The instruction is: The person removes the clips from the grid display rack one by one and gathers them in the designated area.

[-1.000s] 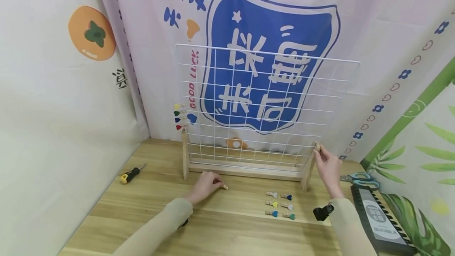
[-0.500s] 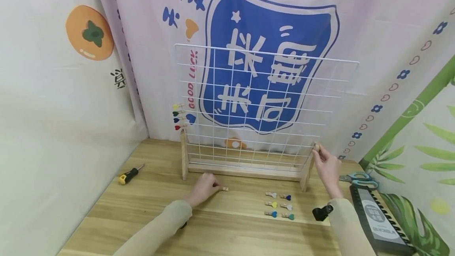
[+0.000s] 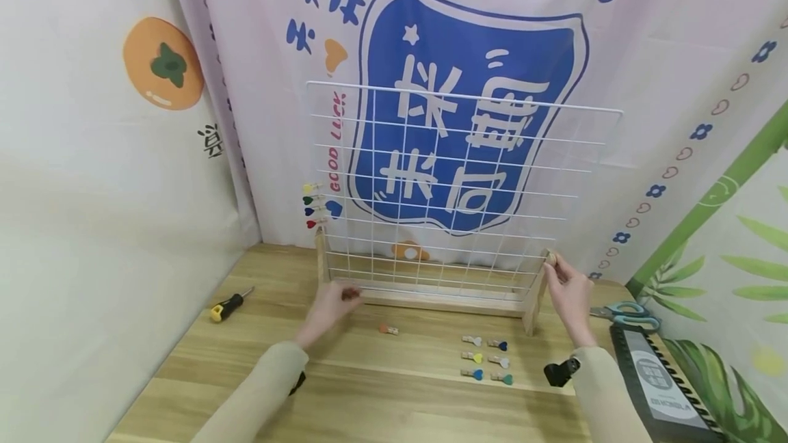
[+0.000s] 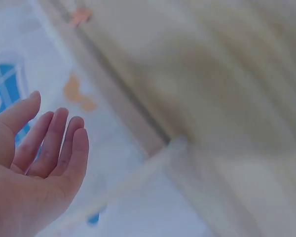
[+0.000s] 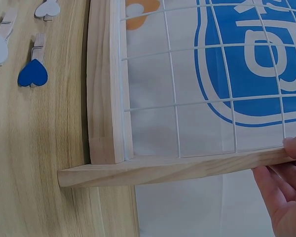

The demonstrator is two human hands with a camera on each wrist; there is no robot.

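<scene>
A white wire grid (image 3: 464, 97) stands upright in a wooden stand (image 3: 443, 302). My right hand (image 3: 569, 289) pinches the top of the stand's right post (image 5: 177, 170) between thumb and fingers. My left hand (image 3: 329, 307) holds nothing; its fingers are loosely bent in the left wrist view, and it is beside the stand's left post. A mini clothespin with an orange heart (image 3: 389, 329) lies on the table to the right of that hand. Several heart clothespins, one yellow at the top (image 3: 309, 188), are clipped in a column on the grid's left edge.
Several more heart clothespins lie in two columns at the front right, among them a dark blue one (image 5: 33, 74). A screwdriver (image 3: 228, 305) lies at the left. Scissors (image 3: 628, 313) and a black-and-white case (image 3: 659, 381) are at the right. A printed curtain (image 3: 277, 156) hangs behind.
My left hand has let go of the orange heart clothespin, leaving it on the table, and moved left and up toward the left post. My right hand stays on the right post.
</scene>
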